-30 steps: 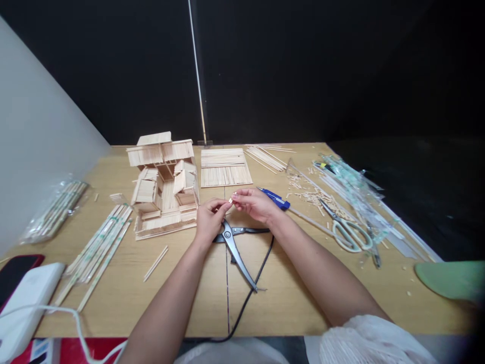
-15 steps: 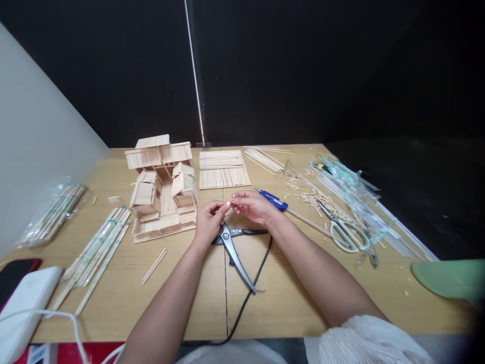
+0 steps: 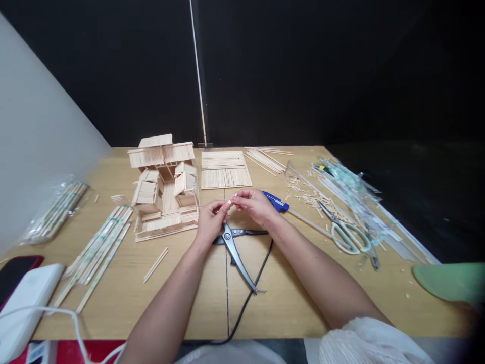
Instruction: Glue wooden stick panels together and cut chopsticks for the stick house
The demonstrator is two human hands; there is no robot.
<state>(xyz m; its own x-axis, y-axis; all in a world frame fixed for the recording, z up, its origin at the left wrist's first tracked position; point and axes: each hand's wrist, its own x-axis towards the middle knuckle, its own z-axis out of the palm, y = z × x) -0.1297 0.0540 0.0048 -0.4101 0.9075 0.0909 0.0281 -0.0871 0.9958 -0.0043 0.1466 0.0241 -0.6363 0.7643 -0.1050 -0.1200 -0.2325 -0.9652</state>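
My left hand [image 3: 211, 221] and my right hand [image 3: 254, 206] meet fingertip to fingertip above the table's middle. Both are closed in a pinch on a short pale piece of wooden stick [image 3: 230, 201], mostly hidden by the fingers. Just below them lie metal pliers-like cutters [image 3: 237, 260] with spread handles. The blue glue gun [image 3: 276, 201] rests to the right of my right hand, its black cord running under my wrist. A model house of wooden sticks [image 3: 166, 202] stands left of my left hand, and a flat stick panel [image 3: 225, 174] lies beyond both hands.
Bundled chopsticks [image 3: 100, 250] and a bagged bundle [image 3: 56, 212] lie at left, near a white power bank [image 3: 32, 298] and a phone [image 3: 17, 275]. Scissors [image 3: 348, 235], cut stick bits [image 3: 326, 205] and plastic wrappers [image 3: 348, 182] are at right. Loose sticks [image 3: 267, 159] lie behind.
The camera view has shifted slightly, so the table's things appear a little further right. Both hands keep their pinch, with only a slight movement of the fingers.
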